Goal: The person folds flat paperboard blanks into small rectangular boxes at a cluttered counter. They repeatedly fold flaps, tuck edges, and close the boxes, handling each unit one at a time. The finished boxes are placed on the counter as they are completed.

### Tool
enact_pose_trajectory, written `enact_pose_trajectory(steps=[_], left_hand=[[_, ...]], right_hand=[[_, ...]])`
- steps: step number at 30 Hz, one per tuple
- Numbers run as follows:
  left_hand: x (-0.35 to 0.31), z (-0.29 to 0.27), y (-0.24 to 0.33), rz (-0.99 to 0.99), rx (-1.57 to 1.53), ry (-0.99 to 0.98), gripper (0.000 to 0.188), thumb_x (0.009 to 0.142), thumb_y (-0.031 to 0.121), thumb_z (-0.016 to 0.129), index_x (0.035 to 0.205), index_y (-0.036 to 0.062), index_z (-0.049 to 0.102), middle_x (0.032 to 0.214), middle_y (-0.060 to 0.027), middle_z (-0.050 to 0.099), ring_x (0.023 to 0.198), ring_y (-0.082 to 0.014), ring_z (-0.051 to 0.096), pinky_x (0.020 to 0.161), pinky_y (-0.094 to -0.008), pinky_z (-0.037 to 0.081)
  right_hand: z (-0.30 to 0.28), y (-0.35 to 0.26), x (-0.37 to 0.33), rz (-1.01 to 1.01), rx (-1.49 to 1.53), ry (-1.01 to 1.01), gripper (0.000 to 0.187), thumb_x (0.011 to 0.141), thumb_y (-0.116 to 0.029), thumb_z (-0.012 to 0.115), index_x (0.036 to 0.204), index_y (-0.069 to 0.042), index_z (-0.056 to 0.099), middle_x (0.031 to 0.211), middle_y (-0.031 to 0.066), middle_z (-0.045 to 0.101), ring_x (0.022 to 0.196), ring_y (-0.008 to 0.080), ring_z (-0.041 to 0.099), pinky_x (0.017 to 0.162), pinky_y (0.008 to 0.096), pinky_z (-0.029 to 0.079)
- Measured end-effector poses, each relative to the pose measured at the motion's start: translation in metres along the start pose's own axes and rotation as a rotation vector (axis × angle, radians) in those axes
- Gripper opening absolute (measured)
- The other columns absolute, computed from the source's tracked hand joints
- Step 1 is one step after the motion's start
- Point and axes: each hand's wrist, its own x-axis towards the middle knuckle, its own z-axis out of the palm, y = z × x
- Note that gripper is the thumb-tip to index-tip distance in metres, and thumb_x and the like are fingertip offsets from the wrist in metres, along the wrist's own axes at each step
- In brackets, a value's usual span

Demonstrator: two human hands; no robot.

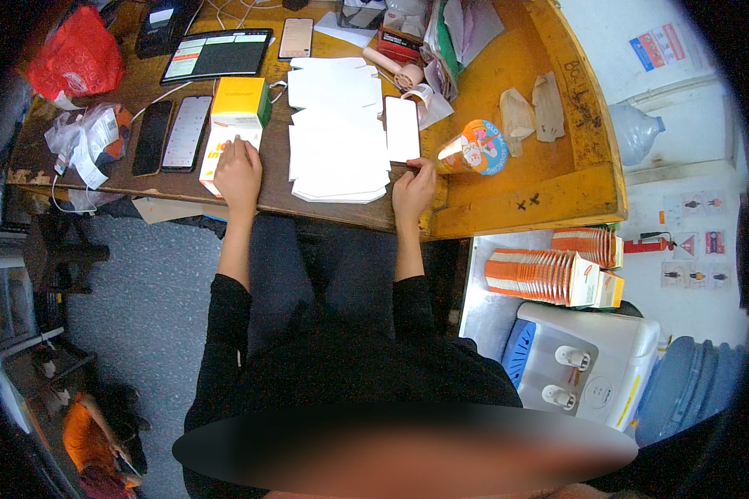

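Observation:
A yellow, green and white carton (240, 98) lies on the wooden table in front of me, to the left of the middle. My left hand (239, 170) is closed over its white near part, fingers bent onto the printed panel. Beside it rests a stack of flat white carton blanks (337, 133) with notched edges. A phone with a bright white screen (403, 129) lies against the stack's right side. Just below that phone, my right hand (414, 193) has its fingers curled together at the table edge; whatever they may hold is hidden.
Two phones (187, 133), a tablet (216, 56) and plastic-wrapped items (91, 141) occupy the left side. A handheld fan (399, 73) and a printed cup (474, 148) stand right of the stack. Below the raised wooden side are rows of orange-white cartons (528, 276) and a water dispenser (587, 362).

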Motion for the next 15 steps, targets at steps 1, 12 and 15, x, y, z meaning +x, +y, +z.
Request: enact_pose_trajectory(steps=[1, 12, 15], left_hand=[[0.0002, 0.0005, -0.0005, 0.012, 0.004, 0.015, 0.023, 0.090, 0.017, 0.060, 0.099, -0.0012, 0.070, 0.096, -0.0211, 0.071, 0.085, -0.0309, 0.071, 0.073, -0.0381, 0.057], [-0.0057, -0.0002, -0.0025, -0.011, 0.031, -0.004, 0.027, 0.092, 0.022, 0.058, 0.103, 0.0019, 0.072, 0.095, -0.0161, 0.072, 0.086, -0.0285, 0.071, 0.071, -0.0368, 0.057], [-0.0077, -0.0010, -0.0021, -0.013, 0.023, 0.017, 0.027, 0.092, 0.022, 0.058, 0.102, 0.0018, 0.071, 0.095, -0.0152, 0.072, 0.084, -0.0287, 0.071, 0.071, -0.0369, 0.057]], right_hand=[[0.0000, 0.0001, 0.0007, 0.025, -0.021, -0.041, 0.023, 0.076, 0.005, 0.049, 0.098, 0.001, 0.055, 0.097, 0.0175, 0.060, 0.095, 0.0366, 0.058, 0.087, 0.0433, 0.045], [-0.0020, 0.0023, -0.0031, -0.076, 0.110, -0.101, 0.046, 0.074, 0.007, 0.052, 0.119, -0.001, 0.048, 0.125, 0.0214, 0.057, 0.117, 0.0397, 0.050, 0.102, 0.0472, 0.036], [-0.0039, 0.0034, -0.0054, -0.051, 0.130, -0.124, 0.046, 0.074, 0.007, 0.050, 0.120, 0.000, 0.048, 0.124, 0.0221, 0.057, 0.117, 0.0401, 0.050, 0.103, 0.0468, 0.036]])
